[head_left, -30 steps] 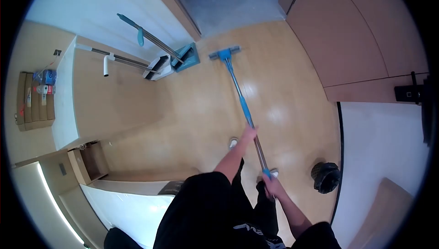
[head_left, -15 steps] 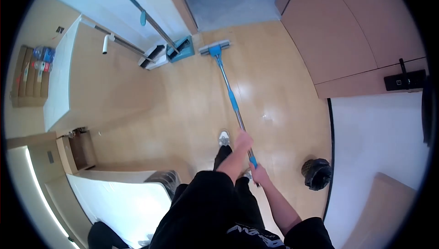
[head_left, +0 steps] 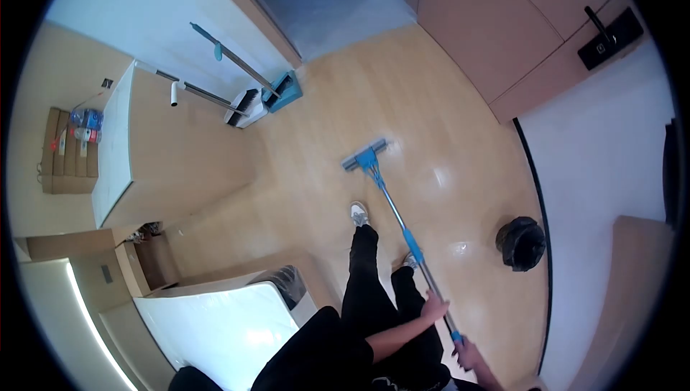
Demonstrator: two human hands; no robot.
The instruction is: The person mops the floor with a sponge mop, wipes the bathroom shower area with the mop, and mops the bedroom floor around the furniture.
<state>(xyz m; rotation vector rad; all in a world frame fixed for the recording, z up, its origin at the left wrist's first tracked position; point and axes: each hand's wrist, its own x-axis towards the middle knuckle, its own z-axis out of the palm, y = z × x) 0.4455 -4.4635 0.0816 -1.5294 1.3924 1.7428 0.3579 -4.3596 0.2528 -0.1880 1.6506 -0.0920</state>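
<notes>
A mop (head_left: 412,236) with a blue and metal pole slants from the floor up to my two hands. Its flat grey head with a blue joint rests on the wooden floor (head_left: 309,154), ahead of my feet. My left hand (head_left: 434,307) is wrapped round the metal pole below the blue middle sleeve. Farther down, near the pole's end, my right hand (head_left: 467,354) grips it by a blue section. My shoes stand on either side of the space left of the pole, one further forward.
A teal broom and dustpan (head_left: 283,92) and a white set (head_left: 246,108) lean by the left wall. A black-lined bin (head_left: 521,244) stands at the right. A white-topped counter (head_left: 115,146) holds bottles and cardboard; a white surface (head_left: 215,326) is lower left. A door (head_left: 496,24) is upper right.
The mop head has come back from near the doorway toward my feet. Both hands, still on the pole, have moved down and to the right. The view has turned somewhat.
</notes>
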